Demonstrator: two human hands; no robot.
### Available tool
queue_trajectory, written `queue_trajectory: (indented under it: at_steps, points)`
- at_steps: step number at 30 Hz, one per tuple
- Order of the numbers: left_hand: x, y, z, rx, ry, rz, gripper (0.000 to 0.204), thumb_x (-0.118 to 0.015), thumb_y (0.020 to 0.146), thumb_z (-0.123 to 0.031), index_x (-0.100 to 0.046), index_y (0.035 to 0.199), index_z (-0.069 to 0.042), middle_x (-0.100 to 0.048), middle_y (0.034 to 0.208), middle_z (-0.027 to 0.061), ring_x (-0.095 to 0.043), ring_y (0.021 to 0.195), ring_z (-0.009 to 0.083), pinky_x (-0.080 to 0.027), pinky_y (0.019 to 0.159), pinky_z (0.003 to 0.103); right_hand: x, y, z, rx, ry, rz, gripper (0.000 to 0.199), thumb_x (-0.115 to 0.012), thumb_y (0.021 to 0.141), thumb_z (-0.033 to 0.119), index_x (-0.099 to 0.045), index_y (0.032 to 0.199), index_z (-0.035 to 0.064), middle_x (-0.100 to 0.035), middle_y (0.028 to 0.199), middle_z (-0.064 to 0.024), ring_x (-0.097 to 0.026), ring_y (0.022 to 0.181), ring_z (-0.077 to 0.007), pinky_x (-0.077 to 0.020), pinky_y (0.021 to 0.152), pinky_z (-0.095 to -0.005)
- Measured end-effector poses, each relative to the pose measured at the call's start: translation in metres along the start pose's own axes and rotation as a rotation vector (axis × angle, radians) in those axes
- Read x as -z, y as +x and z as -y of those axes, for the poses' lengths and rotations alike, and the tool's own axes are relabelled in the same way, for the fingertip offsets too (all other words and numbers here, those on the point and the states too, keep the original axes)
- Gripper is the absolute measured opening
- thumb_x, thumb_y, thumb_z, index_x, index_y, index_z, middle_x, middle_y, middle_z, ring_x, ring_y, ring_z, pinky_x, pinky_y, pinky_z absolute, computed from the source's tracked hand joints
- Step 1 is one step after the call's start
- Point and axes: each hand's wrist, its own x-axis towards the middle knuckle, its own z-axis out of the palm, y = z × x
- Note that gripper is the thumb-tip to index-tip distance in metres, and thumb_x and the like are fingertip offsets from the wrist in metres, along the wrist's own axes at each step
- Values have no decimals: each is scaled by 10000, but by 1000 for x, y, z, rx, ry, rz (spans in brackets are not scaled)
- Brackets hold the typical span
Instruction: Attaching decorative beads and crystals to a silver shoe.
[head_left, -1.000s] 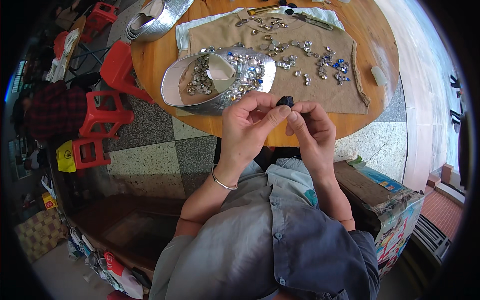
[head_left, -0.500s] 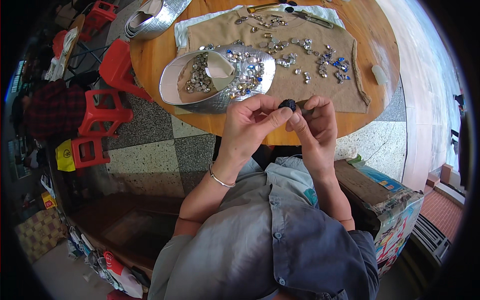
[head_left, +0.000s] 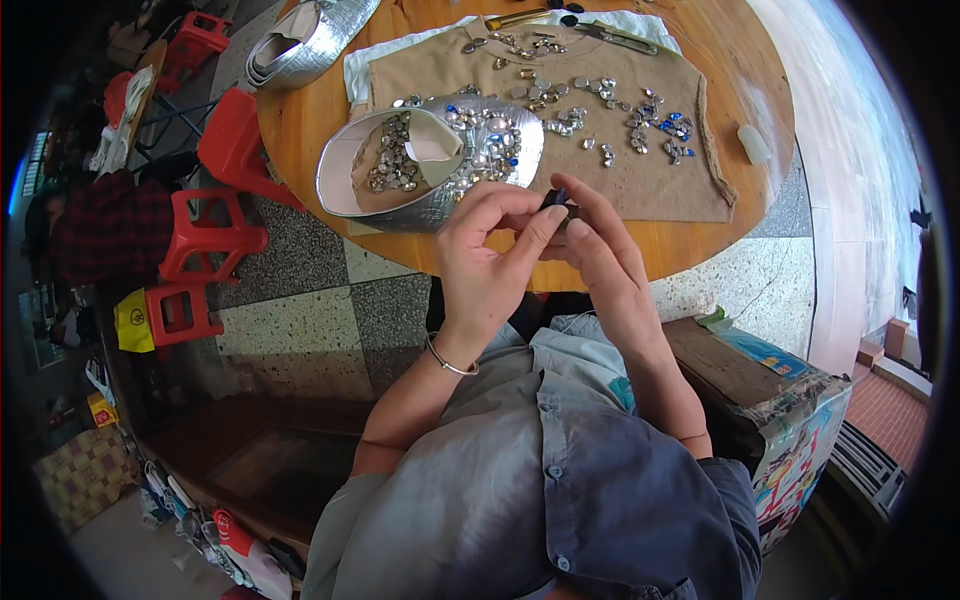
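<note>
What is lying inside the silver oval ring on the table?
Inside the silver ring, a heap of small silvery studs and a pale folded piece rest on the tan cloth. The left hand covers the ring's near edge.
</note>
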Motion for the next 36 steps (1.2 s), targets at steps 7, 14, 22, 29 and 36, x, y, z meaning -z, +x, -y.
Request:
queue_trajectory:
  at_steps: [7, 14, 22, 29, 36]
  points:
    - [-2, -2, 9, -150, 156, -16, 124, -686, 760, -38, -612, 825, 37, -574, 885, 63, -548, 744, 81, -462, 661, 201, 1, 0, -7, 26, -80, 16, 426, -358, 929, 93, -292, 1331, -34, -517, 1142, -118, -505, 1083, -196, -373, 962, -336]
    - [-4, -3, 7, -26, 21, -31, 127, -681, 765, -47, -609, 833, 31, -585, 829, 53, -581, 714, 92, -470, 631, 207, 2, 2, -8, 73, -66, -15, 379, -416, 939, 88, -344, 1295, -19, -547, 1056, -81, -542, 952, -126, -440, 866, -267]
    - [-6, -4, 8, 41, -120, -32, 115, -665, 776, -44, -606, 834, 36, -600, 817, 58, -611, 696, 103, -484, 620, 217, 6, 5, -12, 73, -99, -37, 340, -440, 933, 81, -399, 1255, -23, -568, 1037, -81, -552, 941, -121, -454, 841, -257]
    - [-6, -3, 11, -80, 80, 14, 104, -658, 771, -22, -610, 842, 38, -602, 838, 68, -597, 702, 100, -483, 626, 215, 8, 5, -19, 119, -169, -81, 340, -436, 929, 53, -402, 1258, -21, -572, 1025, -79, -550, 919, -109, -455, 831, -249]
    - [-4, -1, 13, -135, 169, 38, 121, -658, 755, -1, -614, 862, 35, -608, 864, 86, -591, 715, 121, -478, 634, 224, 3, -5, -11, 174, -417, -94, 386, -509, 861, 0, -434, 1240, 0, -584, 956, -96, -544, 909, -133, -444, 798, -260]
